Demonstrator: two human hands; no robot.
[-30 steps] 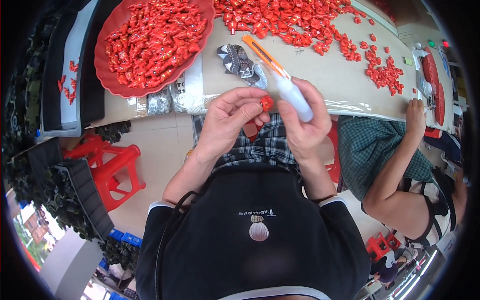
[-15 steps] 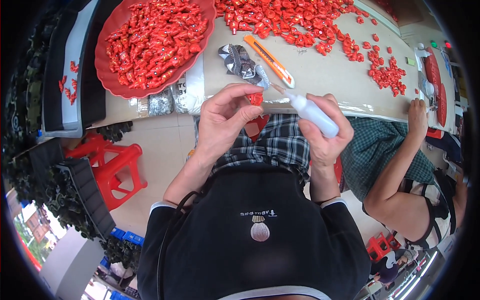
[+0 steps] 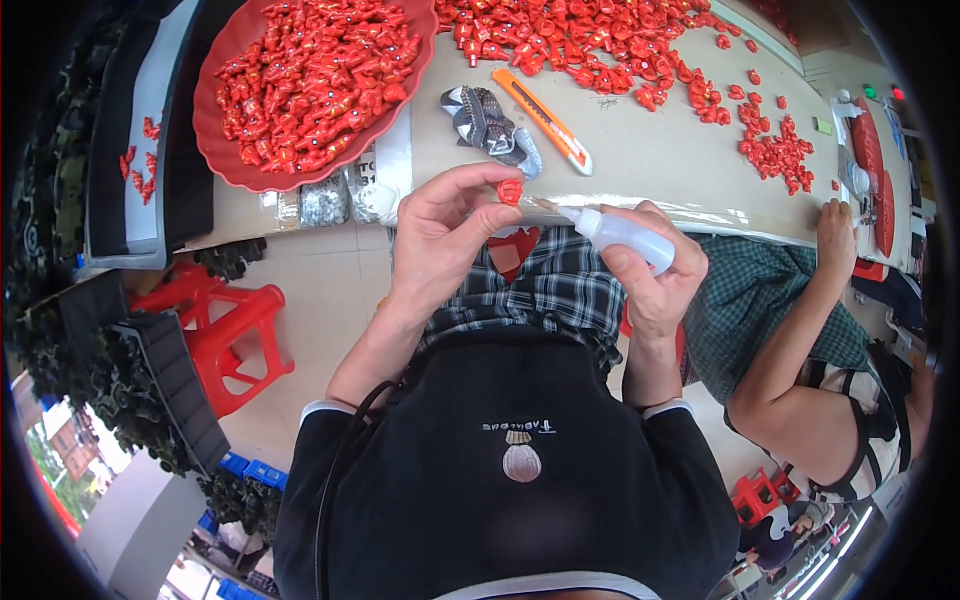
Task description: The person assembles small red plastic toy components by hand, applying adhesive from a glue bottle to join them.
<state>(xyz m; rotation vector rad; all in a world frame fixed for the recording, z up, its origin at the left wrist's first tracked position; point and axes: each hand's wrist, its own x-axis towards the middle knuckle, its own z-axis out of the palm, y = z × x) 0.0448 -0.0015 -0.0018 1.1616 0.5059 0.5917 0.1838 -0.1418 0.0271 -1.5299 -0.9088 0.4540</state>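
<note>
Between thumb and forefinger, my left hand [image 3: 445, 225] pinches a small red plastic piece [image 3: 510, 191] just off the table's front edge. My right hand [image 3: 660, 268] is wrapped round a white squeeze bottle [image 3: 630, 240] with a thin nozzle. The bottle lies tilted, its nozzle tip [image 3: 545, 204] pointing left at the red piece, a short gap from it. Beyond my hands, a crumpled dark patterned cloth item [image 3: 490, 125] lies on the table beside an orange utility knife [image 3: 540, 120].
A red scalloped bowl [image 3: 205, 150] heaped with small red figures stands at the left. Loose red pieces [image 3: 570, 40] cover the table's back. To the right, a co-worker's arm [image 3: 800, 330] rests at the table edge. A red stool [image 3: 235, 345] stands at the lower left.
The bottle has tipped flatter, and its nozzle has moved down and slightly left, away from above the red piece to beside it. My left hand has turned the red piece slightly.
</note>
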